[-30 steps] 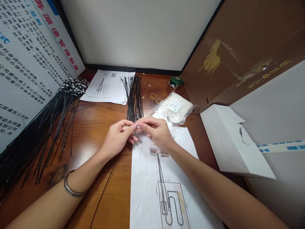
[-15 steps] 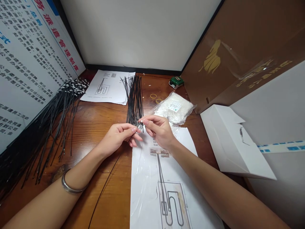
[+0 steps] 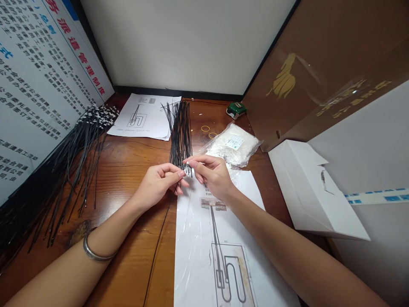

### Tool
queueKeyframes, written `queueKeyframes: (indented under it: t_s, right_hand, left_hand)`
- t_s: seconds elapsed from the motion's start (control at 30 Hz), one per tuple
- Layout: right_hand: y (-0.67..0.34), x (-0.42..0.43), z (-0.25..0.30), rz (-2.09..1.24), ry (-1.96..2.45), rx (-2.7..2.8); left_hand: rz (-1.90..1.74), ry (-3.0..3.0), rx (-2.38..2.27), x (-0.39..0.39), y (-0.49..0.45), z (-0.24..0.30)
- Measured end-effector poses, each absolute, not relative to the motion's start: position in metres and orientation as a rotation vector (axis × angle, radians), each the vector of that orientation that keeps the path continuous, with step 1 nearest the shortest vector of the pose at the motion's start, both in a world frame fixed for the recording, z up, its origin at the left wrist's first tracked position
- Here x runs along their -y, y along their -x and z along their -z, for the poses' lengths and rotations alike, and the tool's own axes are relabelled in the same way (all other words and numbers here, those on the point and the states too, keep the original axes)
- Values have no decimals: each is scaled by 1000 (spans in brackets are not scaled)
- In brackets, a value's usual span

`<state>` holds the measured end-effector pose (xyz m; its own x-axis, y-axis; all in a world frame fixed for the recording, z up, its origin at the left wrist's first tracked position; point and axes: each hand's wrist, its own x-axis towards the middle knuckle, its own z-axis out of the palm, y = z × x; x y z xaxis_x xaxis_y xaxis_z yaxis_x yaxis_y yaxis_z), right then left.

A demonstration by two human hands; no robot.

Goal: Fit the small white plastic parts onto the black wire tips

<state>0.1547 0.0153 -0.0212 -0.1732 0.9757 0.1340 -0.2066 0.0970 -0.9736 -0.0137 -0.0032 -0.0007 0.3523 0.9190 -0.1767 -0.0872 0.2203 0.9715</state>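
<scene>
My left hand [image 3: 158, 184] pinches the end of a thin black wire [image 3: 155, 254] between thumb and forefinger. From there the wire hangs over the wooden table towards me. Close beside it, my right hand [image 3: 214, 174] holds a tiny white connector [image 3: 187, 162] at its fingertips. The two sets of fingertips almost meet, and whether the wire end touches the connector is too small to tell. Just beyond my hands lies a bundle of black wires [image 3: 180, 132]. A clear bag of white connectors [image 3: 234, 144] rests behind my right hand.
A printed diagram sheet [image 3: 194, 264] lies under my right forearm. More papers [image 3: 143, 117] are at the back. Black wires with white ends [image 3: 92, 128] pile at the left by a printed board. A green tape measure [image 3: 236, 109], yellow rubber bands [image 3: 205, 128] and a white box [image 3: 306, 183] are also there.
The hanging wire has swung to the right and lies straighter. My right hand has brought the white connector slightly left and nearer my left fingertips.
</scene>
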Motion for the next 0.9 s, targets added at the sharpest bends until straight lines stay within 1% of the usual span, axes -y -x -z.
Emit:
queueKeyframes:
  t_s: [0.53, 0.9]
  right_hand:
    - [-151, -13, 23, -1191, 923, 1414]
    - [-151, -14, 22, -1229, 926, 1373]
  left_hand:
    - [-894, -1146, -1016, 4, 9, -2]
    - [-941, -1159, -1019, 5, 9, 2]
